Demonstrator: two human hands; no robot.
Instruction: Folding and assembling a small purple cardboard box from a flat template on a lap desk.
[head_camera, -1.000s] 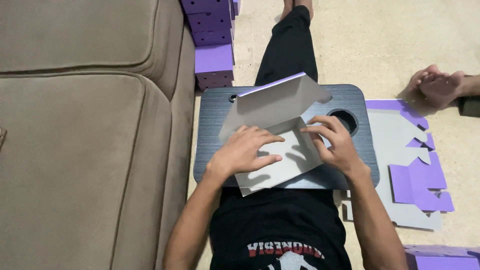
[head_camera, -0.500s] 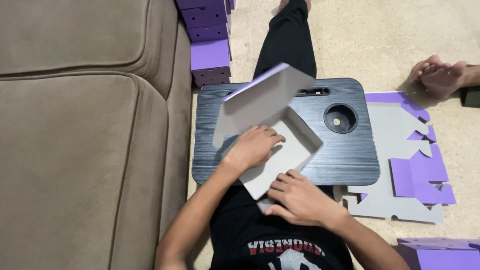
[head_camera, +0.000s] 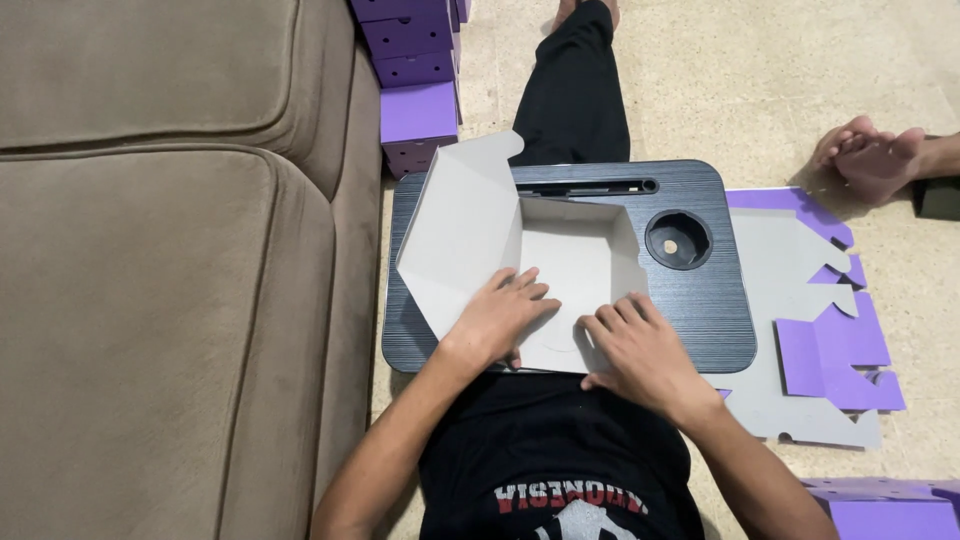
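Head view: our left hand (head_camera: 497, 318) and right hand (head_camera: 640, 348) press flat, fingers spread, on the half-folded grey cardboard box (head_camera: 520, 265) atop the dark lap-desk surface (head_camera: 700, 310). Light, creasable, we judge; hold by flaps.

A beige sofa (head_camera: 160, 270) fills the left. Purple boxes (head_camera: 415, 70) stack at far centre. Flat purple-and-grey cardboard blanks (head_camera: 815, 330) lie right, beside another person's bare feet (head_camera: 875, 155), perhaps crossed.
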